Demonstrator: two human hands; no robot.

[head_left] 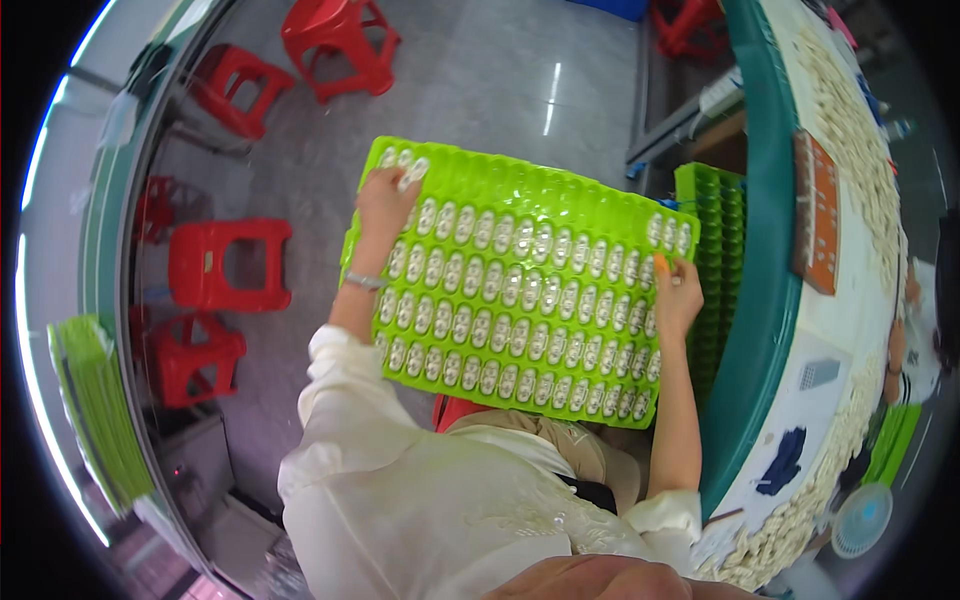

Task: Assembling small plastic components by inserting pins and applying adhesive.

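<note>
The bright green tray (520, 290) sits across the person's lap, tipped a little, and it's nearly full: row after row of small whitish parts (500, 300) in their pockets. What's left, as far as I can judge, is the far strip along the top edge, where most pockets look bare, with only a few pieces at each top corner.

The left hand (385, 205) is up at the far left corner, fingers curled onto the tray's edge and the pieces there. The right hand (678, 290) works the right edge, fingers pinched together on a small piece near an orange fingertip cover.

To the right, a stack of empty green trays (715, 240) stands just beside the lap tray, wedged against the teal-edged surface (765, 300), which carries a long heap of loose whitish parts (860, 150) and an orange tray (815, 210). Red stools (230, 265) dot the floor to the left. Another person's hand (897, 345) shows at the far right.
</note>
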